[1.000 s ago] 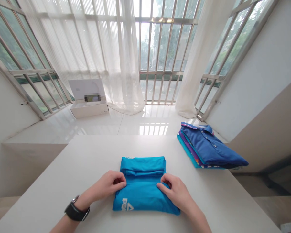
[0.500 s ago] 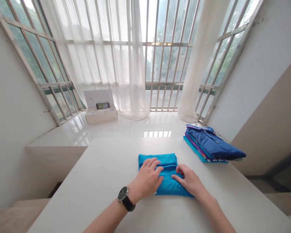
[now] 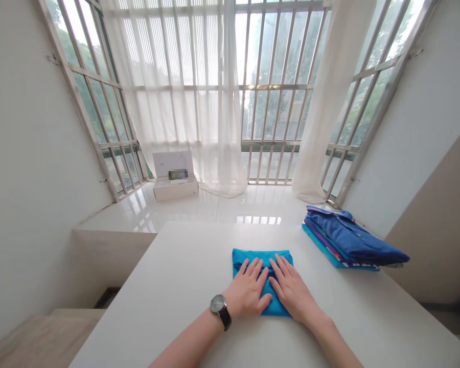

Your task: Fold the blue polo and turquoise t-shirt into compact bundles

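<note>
A bright blue folded garment lies in a compact rectangle on the white table. My left hand rests flat on its left part, fingers spread and pointing away from me. On the right part my right hand presses down with its fingers stretched out. The two hands lie side by side, close together and covering much of the cloth. A black-strapped watch sits on my left wrist.
Folded clothes, dark blue on top, are stacked at the table's right edge. Behind the table, an opened white box stands on the window ledge. Sheer curtains hang before the barred window.
My right hand has gone from pinching the garment's right edge to lying flat on top. That right edge is now folded further in. The camera view has shifted slightly.
</note>
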Motion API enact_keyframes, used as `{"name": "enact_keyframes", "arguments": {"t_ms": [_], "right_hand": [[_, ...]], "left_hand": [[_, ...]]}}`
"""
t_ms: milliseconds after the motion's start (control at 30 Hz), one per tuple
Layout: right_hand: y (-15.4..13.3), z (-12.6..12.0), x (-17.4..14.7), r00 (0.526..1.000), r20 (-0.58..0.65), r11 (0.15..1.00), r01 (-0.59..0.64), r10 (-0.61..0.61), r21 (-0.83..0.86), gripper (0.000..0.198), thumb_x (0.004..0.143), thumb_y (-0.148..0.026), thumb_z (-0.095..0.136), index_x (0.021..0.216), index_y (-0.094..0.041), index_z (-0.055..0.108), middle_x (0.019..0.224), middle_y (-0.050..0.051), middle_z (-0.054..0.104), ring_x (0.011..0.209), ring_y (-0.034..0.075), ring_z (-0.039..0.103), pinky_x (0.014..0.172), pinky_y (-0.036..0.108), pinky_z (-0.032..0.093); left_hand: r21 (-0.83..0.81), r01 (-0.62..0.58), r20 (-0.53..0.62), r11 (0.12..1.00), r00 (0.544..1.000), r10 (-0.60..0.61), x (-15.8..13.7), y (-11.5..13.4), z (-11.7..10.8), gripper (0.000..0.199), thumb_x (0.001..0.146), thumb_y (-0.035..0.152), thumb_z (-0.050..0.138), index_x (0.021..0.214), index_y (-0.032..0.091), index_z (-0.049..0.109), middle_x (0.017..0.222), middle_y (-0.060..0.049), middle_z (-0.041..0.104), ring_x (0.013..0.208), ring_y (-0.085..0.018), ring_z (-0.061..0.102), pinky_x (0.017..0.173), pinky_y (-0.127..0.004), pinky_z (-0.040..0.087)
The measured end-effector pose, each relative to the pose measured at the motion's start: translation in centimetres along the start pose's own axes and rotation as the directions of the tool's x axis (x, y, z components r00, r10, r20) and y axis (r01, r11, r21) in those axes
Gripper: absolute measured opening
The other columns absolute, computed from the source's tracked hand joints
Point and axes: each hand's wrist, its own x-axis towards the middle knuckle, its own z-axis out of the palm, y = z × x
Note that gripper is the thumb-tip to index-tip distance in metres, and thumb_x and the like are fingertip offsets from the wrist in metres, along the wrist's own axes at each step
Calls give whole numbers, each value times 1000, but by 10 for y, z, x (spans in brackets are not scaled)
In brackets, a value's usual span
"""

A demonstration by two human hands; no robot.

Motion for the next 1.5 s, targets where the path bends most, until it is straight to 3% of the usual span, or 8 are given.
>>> {"name": "enact_keyframes", "arguments": {"t_ms": [233,567,700,800,967,1067,1300,1500], "right_hand": [[-2,-4,-20,990,91,994,-112,112,-1,73,95,-61,31,152,-16,33,162,11,24,149,26,20,121,45,23],[-4,8,-25,984,4,984,-179,179,8,82,90,-69,34,151,-14,36,160,15,28,147,30,25,119,48,26],[-3,9,-26,988,-77,991,-135,135,-3,80,90,-69,36,149,-15,39,159,15,29,147,32,26,118,50,27],[-5,3,-27,995,-78,998,-60,58,-12,76,92,-67,34,147,-15,43,157,12,35,146,32,27,119,51,26],[-14,-16,-28,994,81,997,-81,80,15,76,95,-65,25,150,-15,37,157,8,34,145,28,30,121,49,25],[-17,-21,-27,989,112,995,-97,93,26,77,95,-65,24,151,-14,35,158,7,31,146,27,28,121,48,25],[-15,-20,-28,991,95,994,-100,95,49,75,95,-65,27,150,-15,36,158,7,32,146,28,29,121,47,26],[-18,-23,-27,986,121,990,-121,112,73,76,94,-65,27,151,-15,35,159,7,30,147,27,27,122,47,24]], "left_hand": [[-30,-69,54,997,996,71,-4,1,-10,77,96,64,33,155,15,23,161,-14,20,150,-32,12,122,-53,8],[-23,-19,36,1000,999,20,-8,0,-5,82,92,70,38,154,18,27,161,-15,21,149,-35,15,120,-55,13],[-29,1,24,1000,1000,0,-5,-2,-7,73,93,67,38,151,23,33,157,-14,34,145,-34,28,118,-54,21],[-20,118,-67,993,991,-119,1,-9,-18,59,98,56,37,148,24,38,151,-13,43,137,-32,39,114,-51,29],[5,471,-127,882,875,-466,5,-35,-30,53,94,41,46,141,16,46,128,-19,57,116,-35,53,98,-49,42],[-82,456,-101,886,881,-463,3,-45,-27,50,92,40,49,138,19,49,115,-14,62,106,-30,57,94,-42,45],[-249,402,-112,881,892,-438,7,-44,-25,45,91,39,50,131,20,55,118,-11,64,111,-27,58,98,-38,44],[-432,428,-9,794,878,-478,11,-46,-37,48,89,44,51,130,20,56,115,-9,69,98,-25,65,85,-35,51]]}}
